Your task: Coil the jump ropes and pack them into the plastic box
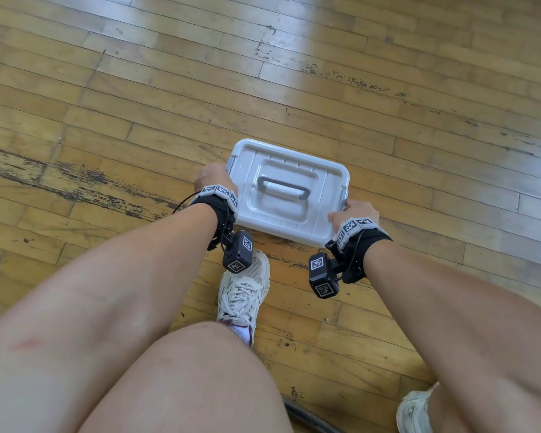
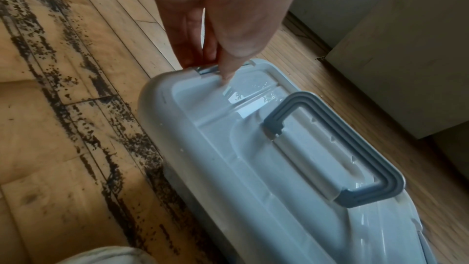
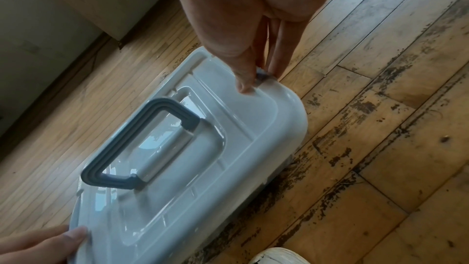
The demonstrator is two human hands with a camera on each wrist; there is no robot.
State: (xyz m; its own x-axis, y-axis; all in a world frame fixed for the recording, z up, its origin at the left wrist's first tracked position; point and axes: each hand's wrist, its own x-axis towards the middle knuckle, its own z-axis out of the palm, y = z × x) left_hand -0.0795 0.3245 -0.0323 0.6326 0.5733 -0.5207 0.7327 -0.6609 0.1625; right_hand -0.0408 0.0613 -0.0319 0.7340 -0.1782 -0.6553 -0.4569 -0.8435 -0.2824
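A white plastic box stands on the wooden floor with its lid on and its grey carry handle lying flat. My left hand is at the box's left end. There its thumb presses the lid while the fingers pinch the grey side latch. My right hand grips the right end the same way, thumb on the lid, fingers on that latch. The closed lid hides the inside, and no jump rope shows.
My knee and a pale sneaker are just in front of the box, and a second sneaker sits at the lower right. A dark strip lies by the bottom edge. A pale wall or cabinet rises beyond the box. The floor is worn planks.
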